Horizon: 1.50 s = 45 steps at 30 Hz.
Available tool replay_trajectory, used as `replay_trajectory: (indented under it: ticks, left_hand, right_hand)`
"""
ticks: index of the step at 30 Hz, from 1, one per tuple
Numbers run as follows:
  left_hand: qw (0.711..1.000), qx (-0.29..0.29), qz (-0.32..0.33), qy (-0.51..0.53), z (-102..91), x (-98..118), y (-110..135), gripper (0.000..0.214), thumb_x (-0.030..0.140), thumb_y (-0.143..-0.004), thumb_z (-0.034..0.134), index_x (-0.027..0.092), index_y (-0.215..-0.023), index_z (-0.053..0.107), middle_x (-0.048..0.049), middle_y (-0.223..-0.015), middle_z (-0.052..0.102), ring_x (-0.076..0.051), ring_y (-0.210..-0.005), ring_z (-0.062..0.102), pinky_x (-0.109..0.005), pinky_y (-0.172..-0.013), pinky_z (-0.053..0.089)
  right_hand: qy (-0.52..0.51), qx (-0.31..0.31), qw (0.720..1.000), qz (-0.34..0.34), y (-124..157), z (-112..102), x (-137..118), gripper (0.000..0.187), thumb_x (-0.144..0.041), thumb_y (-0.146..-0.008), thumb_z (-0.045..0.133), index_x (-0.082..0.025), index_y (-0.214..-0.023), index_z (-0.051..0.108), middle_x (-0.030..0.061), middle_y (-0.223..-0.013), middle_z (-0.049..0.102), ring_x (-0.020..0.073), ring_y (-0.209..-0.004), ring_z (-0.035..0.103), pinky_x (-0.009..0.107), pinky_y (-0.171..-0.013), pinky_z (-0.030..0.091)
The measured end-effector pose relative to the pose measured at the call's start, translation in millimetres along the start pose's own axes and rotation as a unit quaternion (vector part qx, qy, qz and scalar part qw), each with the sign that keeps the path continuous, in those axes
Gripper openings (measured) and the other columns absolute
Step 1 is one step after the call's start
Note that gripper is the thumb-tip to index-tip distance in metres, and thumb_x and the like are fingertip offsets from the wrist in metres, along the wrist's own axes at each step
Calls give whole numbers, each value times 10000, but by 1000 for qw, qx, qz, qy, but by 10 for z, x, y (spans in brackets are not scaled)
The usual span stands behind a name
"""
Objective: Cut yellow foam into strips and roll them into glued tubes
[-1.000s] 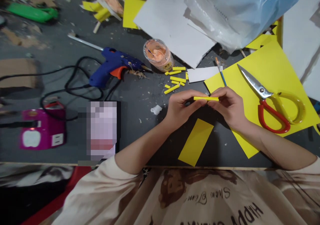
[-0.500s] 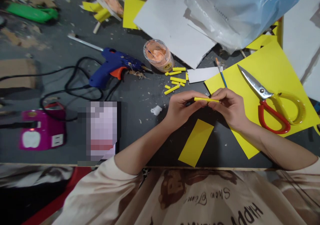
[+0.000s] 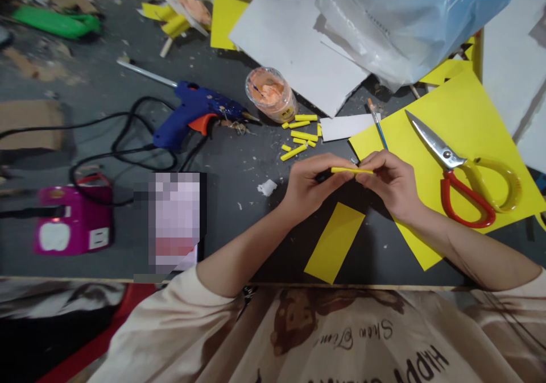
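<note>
A narrow strip of yellow paper (image 3: 343, 170), seemingly rolled or folded, spans the gap between my hands above the dark table. My left hand (image 3: 313, 181) pinches its left end between thumb and fingers. At the other end my right hand (image 3: 392, 181) has the same kind of pinch, and the fingertips of both hands nearly meet. Below them a flat yellow paper rectangle (image 3: 335, 244) lies on the table. Several short yellow paper rolls (image 3: 304, 136) lie beyond my left hand, beside a white card strip (image 3: 350, 127). A paintbrush (image 3: 377, 123) rests just beyond my right hand.
Red-and-yellow-handled scissors (image 3: 447, 158) lie on a large yellow sheet (image 3: 473, 116) at right. A tub of peach-coloured paste (image 3: 273, 96) stands near a blue glue gun (image 3: 183, 113) with a trailing cord. Farther left sits a magenta power box (image 3: 72, 221). A plastic bag (image 3: 409, 25) covers white board at the back.
Both hands keep their pinch on the yellow strip in almost the same spot. The view has shifted very slightly; nothing else visibly moves.
</note>
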State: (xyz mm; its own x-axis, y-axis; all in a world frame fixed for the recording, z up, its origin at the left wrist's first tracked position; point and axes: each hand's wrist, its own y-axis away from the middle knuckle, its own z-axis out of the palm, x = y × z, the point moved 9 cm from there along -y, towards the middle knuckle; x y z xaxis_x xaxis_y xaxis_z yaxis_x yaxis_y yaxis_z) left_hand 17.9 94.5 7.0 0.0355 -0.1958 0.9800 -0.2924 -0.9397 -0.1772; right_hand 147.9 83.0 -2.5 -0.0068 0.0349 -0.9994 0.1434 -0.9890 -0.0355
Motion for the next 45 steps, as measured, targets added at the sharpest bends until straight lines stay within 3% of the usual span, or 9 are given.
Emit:
replay_trajectory:
  ticks: [6,13,19,22,32,45]
  left_hand:
    - [998,19,-52,24,-7,-111,5,200,385,-771,716,196,-834,740,-42,-834,752,-135,-749,686,-223,-671,508]
    - [995,58,-59,60,-72,-115,-6,164,334,-756,737,178,-805,715,-13,-769,722,-90,-655,663,-190,-629,511]
    - [994,64,-59,66,-78,-117,-3,162,323,-750,743,170,-795,715,-11,-743,723,-88,-631,661,-187,-614,508]
    - [993,52,-64,80,-58,-119,0,168,329,-758,738,168,-799,716,-14,-737,724,-94,-633,669,-194,-620,517]
    - [993,32,-38,104,-23,-59,-16,107,256,-785,718,151,-792,703,-1,-688,711,-73,-587,655,-158,-580,509]
    - [997,28,-23,64,-35,-35,-13,144,305,-774,725,161,-770,716,-10,-696,720,-81,-593,646,-162,-565,501]
  right_hand:
    - [14,22,1000,-5,-3,-45,19,157,-358,-776,714,-238,-764,613,-27,-745,621,98,-654,576,248,-567,458]
    - [20,45,998,-31,8,-96,-21,112,-308,-792,706,-246,-801,614,-27,-769,612,94,-661,570,241,-585,471]
    - [-11,5,999,-32,1,-23,-39,296,-208,-783,712,-317,-1055,666,-29,-864,661,105,-753,613,251,-647,488]
    - [33,-14,999,-38,3,3,-65,223,-193,-818,667,-323,-989,727,-28,-821,691,103,-709,613,266,-643,479]
    - [76,2,991,-109,25,-11,-207,258,-154,-822,646,-324,-988,745,-32,-737,708,92,-637,615,239,-590,479]
    - [115,-4,986,-123,49,11,-262,217,-167,-847,617,-289,-972,746,-20,-739,710,90,-637,619,228,-577,483]
